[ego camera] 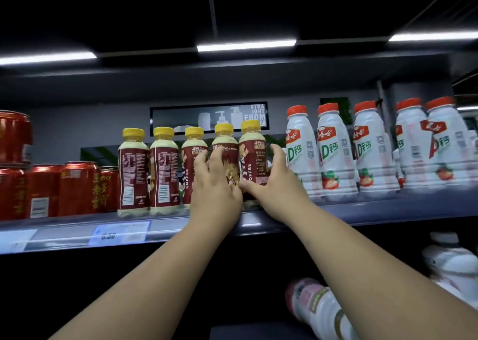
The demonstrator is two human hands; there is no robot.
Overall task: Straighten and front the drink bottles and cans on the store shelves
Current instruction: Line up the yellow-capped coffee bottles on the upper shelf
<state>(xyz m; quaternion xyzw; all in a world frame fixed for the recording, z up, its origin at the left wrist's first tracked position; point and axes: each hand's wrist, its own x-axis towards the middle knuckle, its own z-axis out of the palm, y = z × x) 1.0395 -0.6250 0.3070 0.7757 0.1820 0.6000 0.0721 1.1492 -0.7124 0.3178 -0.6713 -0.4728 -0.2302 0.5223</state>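
Five coffee bottles (192, 169) with yellow caps stood in a row near the front edge of the shelf (375, 208), about mid-frame. The left hand (214, 187) gripped the fourth bottle (224, 143) low on its body, fingers (216, 158) curled round the label and slightly spread, the outermost one reaching the third bottle's side. The right hand (271, 179) gripped the fifth bottle (252, 148), thumb pressed on the front of the label near the base and the other fingers wrapped together round its right side. The two hands touched at the thumbs, between the two bottles. Both bottles were upright and close together; I could not tell whether they touched.

The two leftmost bottles showed their back labels with barcodes; the third and fifth showed "COFFEE" printed sideways.

Left of the row stood red cans (77, 187) packed side by side, with another can (14, 135) stacked on top at the far left. Right of the row stood white milk bottles (333, 153) with red caps and strawberry labels, upright, the nearest just beside the right hand's fingers.

A blue price tag (120, 232) sat on the shelf's front rail below the leftmost coffee bottles. A dark sign (209, 116) with white dispenser shapes hung on the wall behind. Strip lights (245, 45) glowed overhead. On the level below, a pale bottle (320, 311) lay tilted, with more pale bottles (455, 259) to its right, blurred.
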